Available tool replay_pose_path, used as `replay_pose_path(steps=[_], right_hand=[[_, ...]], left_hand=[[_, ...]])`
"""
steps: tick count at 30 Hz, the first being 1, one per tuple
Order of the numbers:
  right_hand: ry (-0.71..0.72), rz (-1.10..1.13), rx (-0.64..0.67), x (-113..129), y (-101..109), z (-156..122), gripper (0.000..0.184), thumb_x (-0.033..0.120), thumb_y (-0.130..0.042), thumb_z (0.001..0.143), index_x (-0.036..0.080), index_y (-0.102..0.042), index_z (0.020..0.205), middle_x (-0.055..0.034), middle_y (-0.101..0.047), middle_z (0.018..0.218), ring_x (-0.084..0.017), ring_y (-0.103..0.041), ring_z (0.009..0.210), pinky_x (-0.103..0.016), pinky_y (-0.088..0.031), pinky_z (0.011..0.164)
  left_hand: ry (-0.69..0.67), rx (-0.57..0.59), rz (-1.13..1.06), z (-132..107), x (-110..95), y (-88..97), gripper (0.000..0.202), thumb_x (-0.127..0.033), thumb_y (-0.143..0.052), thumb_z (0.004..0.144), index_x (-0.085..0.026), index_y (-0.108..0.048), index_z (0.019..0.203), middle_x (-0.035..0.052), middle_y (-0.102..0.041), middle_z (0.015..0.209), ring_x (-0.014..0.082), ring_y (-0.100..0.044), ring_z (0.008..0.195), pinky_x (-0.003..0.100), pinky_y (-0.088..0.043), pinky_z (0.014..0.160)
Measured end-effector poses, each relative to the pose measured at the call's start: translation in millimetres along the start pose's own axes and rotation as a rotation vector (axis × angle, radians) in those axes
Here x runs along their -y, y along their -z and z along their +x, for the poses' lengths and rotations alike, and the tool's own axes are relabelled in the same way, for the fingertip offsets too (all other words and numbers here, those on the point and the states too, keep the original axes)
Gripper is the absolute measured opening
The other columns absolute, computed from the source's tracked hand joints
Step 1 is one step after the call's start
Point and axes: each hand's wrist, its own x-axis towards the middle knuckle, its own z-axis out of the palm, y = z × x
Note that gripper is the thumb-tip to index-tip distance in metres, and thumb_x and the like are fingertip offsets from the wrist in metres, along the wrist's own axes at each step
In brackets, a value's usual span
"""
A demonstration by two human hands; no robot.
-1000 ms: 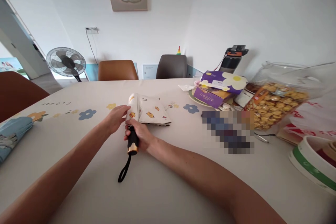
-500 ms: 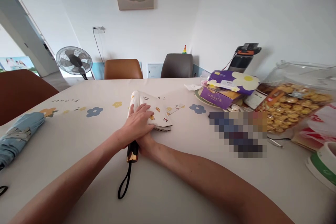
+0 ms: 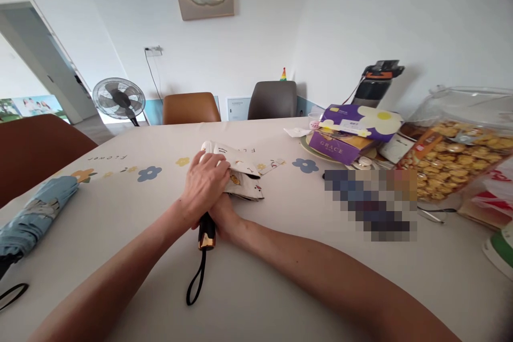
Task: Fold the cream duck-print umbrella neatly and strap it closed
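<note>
A folded white umbrella (image 3: 245,188) with small printed figures lies on the table in front of me, its black handle (image 3: 207,231) with a copper-coloured end pointing toward me. From the handle's end hangs a black wrist loop (image 3: 195,283). My left hand (image 3: 206,180) is on top, its fingers curled over the rolled canopy cloth. Beneath it, my right hand (image 3: 223,215) is closed round the umbrella just above the handle, its fingers mostly hidden. Loose canopy folds stick out to the right.
At the left edge lies a folded blue umbrella (image 3: 42,211). On the right stand purple boxes (image 3: 336,144) on a plate, a clear jar of biscuits (image 3: 460,160), a dark bottle (image 3: 374,85) and a green-and-white roll (image 3: 500,248). A pixelated patch hides something there. Chairs stand beyond the table (image 3: 132,235).
My left fingers, stretched flat over the canopy before, are now curled in around it. The canopy's right-hand folds have lifted and parted. The view has shifted slightly.
</note>
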Motion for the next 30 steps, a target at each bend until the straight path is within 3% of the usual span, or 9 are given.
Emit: replay_pose_path(steps=[3,6,11,17,21,25,27,30], right_hand=[[-0.054,-0.017,0.055,0,1,-4,0.016,0.022,-0.055,0.080,0.010,-0.054,0.069,-0.0008,-0.053,0.050,-0.014,-0.055,0.043,-0.024,-0.044,0.039],[-0.059,0.004,0.087,0,2,-3,0.011,0.018,-0.054,0.074,0.014,-0.048,0.064,0.0026,-0.049,0.040,-0.013,-0.051,0.033,-0.022,-0.041,0.034],[-0.082,0.032,0.136,-1,7,0,0.007,0.019,-0.055,0.069,0.014,-0.050,0.068,0.0010,-0.053,0.042,-0.015,-0.056,0.035,-0.023,-0.044,0.037],[-0.134,0.077,0.146,1,10,3,0.008,0.019,-0.058,0.069,0.013,-0.053,0.071,-0.0010,-0.056,0.049,-0.015,-0.058,0.040,-0.022,-0.045,0.038],[-0.116,0.133,0.129,6,12,2,0.008,0.016,-0.057,0.070,0.015,-0.050,0.067,0.0052,-0.047,0.049,-0.006,-0.045,0.037,-0.021,-0.046,0.041],[-0.101,0.177,0.185,14,18,-2,0.012,0.018,-0.062,0.069,0.015,-0.051,0.068,0.0051,-0.046,0.056,-0.004,-0.041,0.041,-0.018,-0.042,0.040],[-0.101,0.198,0.220,18,20,-4,0.015,0.020,-0.065,0.068,0.015,-0.051,0.069,0.0048,-0.047,0.060,-0.004,-0.040,0.043,-0.017,-0.041,0.040],[-0.096,0.251,0.260,21,24,-2,0.024,0.029,-0.070,0.067,0.016,-0.050,0.073,0.0044,-0.048,0.065,-0.003,-0.039,0.043,-0.017,-0.038,0.039]], left_hand=[[0.157,-0.108,0.085,4,7,15.0,0.015,-0.023,-0.044,0.082,-0.021,-0.058,0.083,0.0075,-0.061,0.093,0.0224,-0.054,0.088,0.033,-0.037,0.081],[0.346,-0.215,0.136,9,16,30.1,0.011,-0.024,-0.045,0.080,-0.020,-0.054,0.086,0.0047,-0.060,0.087,0.0188,-0.054,0.076,0.027,-0.034,0.062],[0.487,-0.234,0.069,15,28,49.9,0.010,-0.024,-0.049,0.075,-0.021,-0.051,0.084,-0.0018,-0.052,0.067,0.0120,-0.045,0.057,0.024,-0.029,0.055],[0.482,-0.254,0.090,12,30,66.5,0.007,-0.023,-0.047,0.074,-0.022,-0.048,0.081,-0.0040,-0.047,0.061,0.0102,-0.038,0.050,0.024,-0.030,0.052],[0.513,-0.180,0.098,11,35,73.9,0.021,-0.022,-0.047,0.074,-0.024,-0.052,0.094,-0.0036,-0.049,0.060,0.0119,-0.041,0.049,0.025,-0.030,0.051],[0.534,-0.101,0.081,12,41,77.1,0.043,-0.018,-0.044,0.073,-0.031,-0.053,0.113,-0.0035,-0.052,0.058,0.0144,-0.048,0.052,0.025,-0.033,0.052],[0.548,-0.083,0.082,12,45,76.7,0.046,-0.018,-0.043,0.073,-0.034,-0.057,0.113,-0.0029,-0.055,0.059,0.0155,-0.052,0.055,0.026,-0.035,0.055],[0.570,-0.064,0.077,12,48,75.1,0.038,-0.019,-0.042,0.073,-0.033,-0.067,0.099,-0.0011,-0.059,0.060,0.0168,-0.055,0.059,0.027,-0.037,0.059]])
